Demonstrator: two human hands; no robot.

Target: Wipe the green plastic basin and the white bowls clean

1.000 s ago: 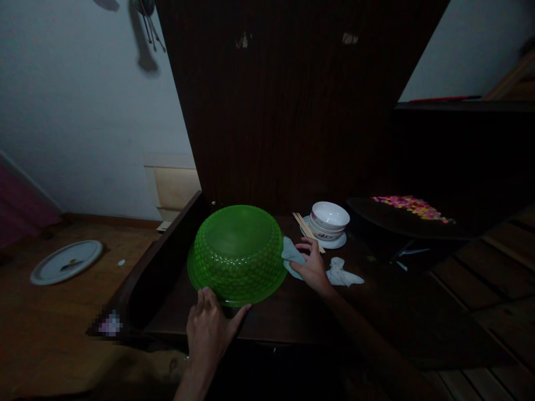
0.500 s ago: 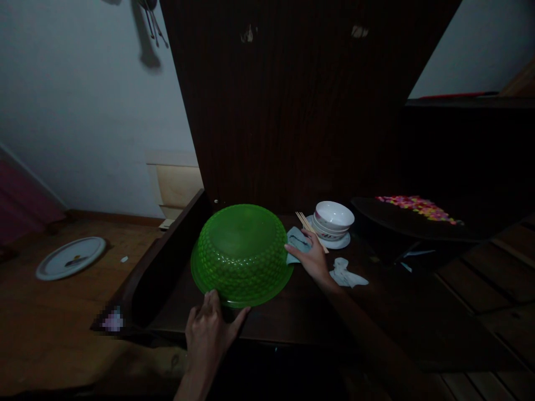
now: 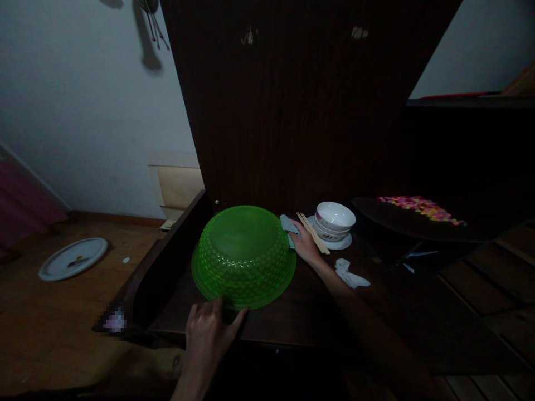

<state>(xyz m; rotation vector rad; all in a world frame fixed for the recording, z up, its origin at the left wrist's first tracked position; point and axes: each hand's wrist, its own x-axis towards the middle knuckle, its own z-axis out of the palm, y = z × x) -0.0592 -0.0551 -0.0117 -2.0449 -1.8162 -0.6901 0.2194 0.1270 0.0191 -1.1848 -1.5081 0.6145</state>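
A green translucent basin (image 3: 246,256) lies upside down on the dark wooden surface (image 3: 288,320). My left hand (image 3: 211,328) is at its near rim, with the thumb and fingers spread along the edge; some fingertips are hidden behind the rim. My right hand (image 3: 305,242) holds a pale blue cloth (image 3: 288,225) against the basin's right side, its fingers closed on the cloth. Just right of that hand, several chopsticks (image 3: 313,234) lean on a white plate (image 3: 345,243), which carries stacked white bowls (image 3: 334,217).
A crumpled white tissue (image 3: 351,274) lies right of my right forearm. A raised wooden side edge (image 3: 167,262) borders the surface on the left, and a tall dark panel (image 3: 292,111) stands behind. On the floor at left is a round white lid-like disc (image 3: 73,259).
My right hand has slid up and slightly left along the basin's side with the cloth. My left hand stays at the near rim, shifted slightly lower.
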